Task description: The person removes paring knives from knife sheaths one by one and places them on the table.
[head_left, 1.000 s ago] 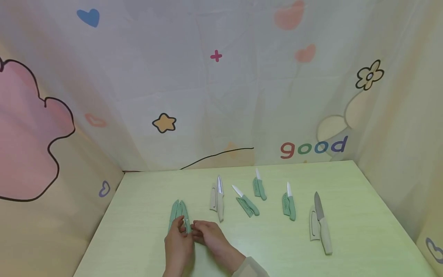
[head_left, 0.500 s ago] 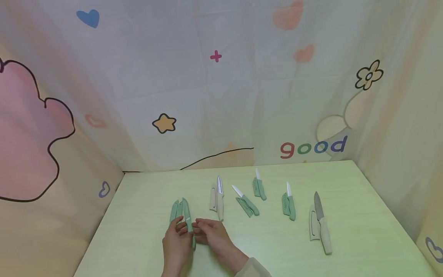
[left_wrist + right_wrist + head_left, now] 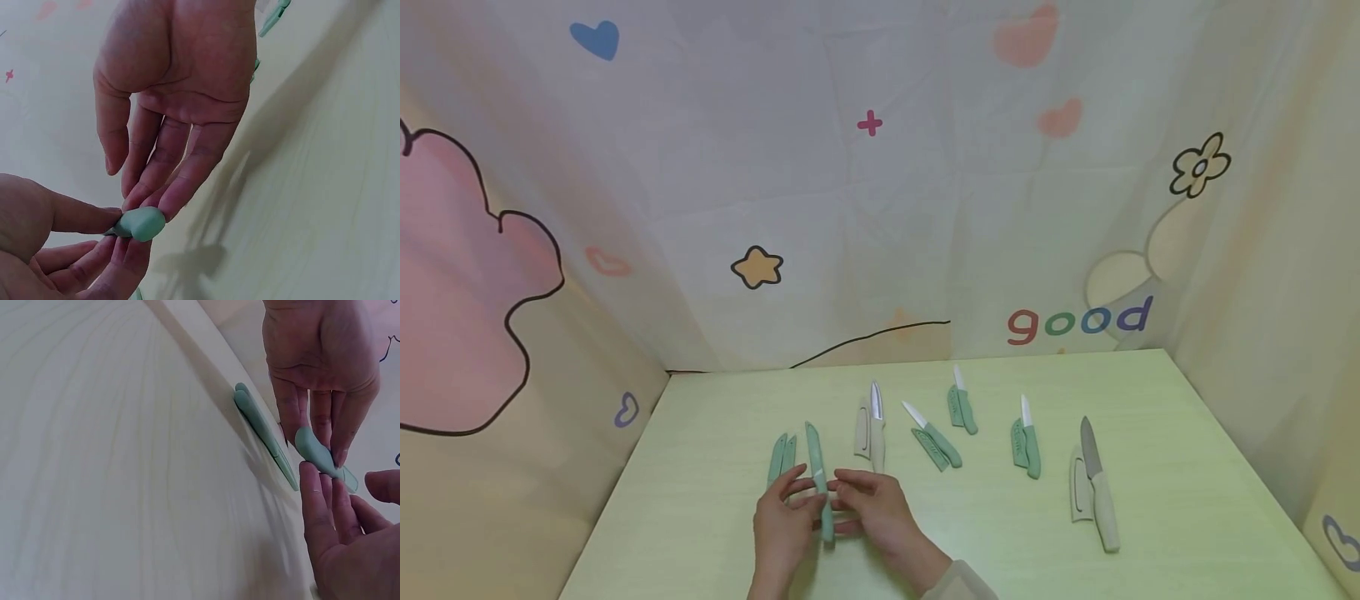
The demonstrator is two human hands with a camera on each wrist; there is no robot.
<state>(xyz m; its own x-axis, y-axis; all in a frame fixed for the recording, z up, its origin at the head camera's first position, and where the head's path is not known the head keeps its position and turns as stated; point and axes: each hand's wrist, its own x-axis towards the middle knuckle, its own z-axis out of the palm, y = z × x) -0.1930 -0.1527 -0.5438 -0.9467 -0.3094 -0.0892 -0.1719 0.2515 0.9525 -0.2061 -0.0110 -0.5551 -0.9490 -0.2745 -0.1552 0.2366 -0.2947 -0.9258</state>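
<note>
In the head view my left hand (image 3: pixel 784 518) pinches a green knife (image 3: pixel 815 447) between thumb and fingers. The knife's tip points away from me and its blade is covered by a green sheath. My right hand (image 3: pixel 886 512) is at the knife's right side. In the right wrist view its fingertips touch the rounded handle (image 3: pixel 309 445), with the thumb apart from it. The left wrist view shows the handle's end (image 3: pixel 148 223) between both hands' fingers. Left of the held knife lie two more sheathed green knives (image 3: pixel 782 454), partly hidden behind my left hand.
Beyond my right hand lies a pale-handled knife (image 3: pixel 877 425) beside its sheath (image 3: pixel 862 429). Further right on the table (image 3: pixel 985 533) are several small green knives (image 3: pixel 1032 450) with sheaths alongside. A larger pale-handled knife (image 3: pixel 1105 512) lies at the right. A printed curtain (image 3: pixel 925 250) surrounds the table.
The held knife has come up and to the right, away from the two other sheathed knives. Both hands have shifted slightly, the right hand a little rightward.
</note>
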